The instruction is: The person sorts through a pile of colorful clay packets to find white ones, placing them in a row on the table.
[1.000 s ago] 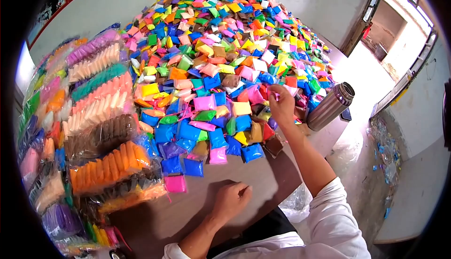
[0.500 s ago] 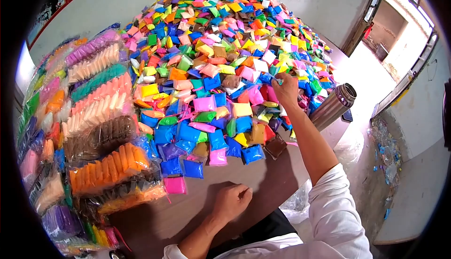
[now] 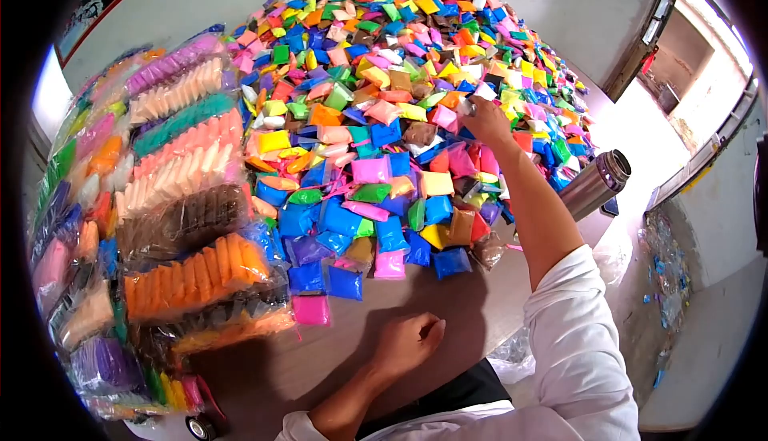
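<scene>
A big heap of small coloured plastic packets (image 3: 370, 171) covers the table. My right hand (image 3: 486, 121) reaches over the right part of the heap, thumb and fingers pinched together among the packets. A pale, shiny bit shows at its fingertips, too small to name. Near the front edge of the table is my left hand (image 3: 410, 340), curled into a loose fist with no object visible in it. A pink packet (image 3: 310, 311) lies to its left, at the heap's near edge, and a blue packet (image 3: 452, 263) lies beyond it.
Clear bags of packets sorted by colour, such as an orange row (image 3: 200, 277), are stacked at left. A steel flask (image 3: 596, 185) stands at right, beside a dark phone-like object (image 3: 610, 207). Plastic scraps (image 3: 666, 281) litter the floor by the doorway.
My right hand has moved farther up the heap and a little to the left among the packets. My left hand stays curled near the table edge. The view has shifted slightly.
</scene>
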A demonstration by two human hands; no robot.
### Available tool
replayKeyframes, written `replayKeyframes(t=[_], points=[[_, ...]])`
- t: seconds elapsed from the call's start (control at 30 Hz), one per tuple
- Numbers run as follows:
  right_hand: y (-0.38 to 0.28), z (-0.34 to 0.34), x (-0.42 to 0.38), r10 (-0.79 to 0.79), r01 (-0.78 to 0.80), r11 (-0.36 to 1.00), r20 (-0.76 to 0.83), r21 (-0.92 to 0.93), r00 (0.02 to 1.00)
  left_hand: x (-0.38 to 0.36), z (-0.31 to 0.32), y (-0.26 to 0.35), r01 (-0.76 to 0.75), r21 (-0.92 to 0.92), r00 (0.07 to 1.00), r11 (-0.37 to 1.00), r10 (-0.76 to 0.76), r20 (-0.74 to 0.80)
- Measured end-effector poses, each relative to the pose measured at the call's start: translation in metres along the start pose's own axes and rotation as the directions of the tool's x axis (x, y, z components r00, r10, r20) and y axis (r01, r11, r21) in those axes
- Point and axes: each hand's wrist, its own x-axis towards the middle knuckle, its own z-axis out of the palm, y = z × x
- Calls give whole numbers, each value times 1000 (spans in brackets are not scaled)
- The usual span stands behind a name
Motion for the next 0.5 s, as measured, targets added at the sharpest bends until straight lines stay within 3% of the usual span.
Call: replayKeyframes(t=[0.1,0.17,0.23,0.3,0.37,0.43,0.5], points=[[5,-5,6,34,-1,985,-189,171,981,1,-7,4,57,11,996,998,-57,68],[12,-8,5,44,78,880,-245,468,969,2,-7,-3,64,-53,996,997,-60,62],[0,-33,-30,66,69,733,-172,677,983,5,-8,-11,64,-118,997,991,-60,42],[-35,-62,-99,75,-145,370,126,918,989,5,-7,-19,129,-267,992,955,-124,36],[-31,-44,-166,3,-305,268,316,914,949,3,-3,-31,81,-325,996,942,-86,-1],[-53,-50,-237,-79,-440,129,452,889,889,5,-14,-19,264,-550,964,792,-241,116],[-45,-35,-281,-120,-512,172,533,842,837,7,-20,-11,224,-582,974,782,-203,103]])
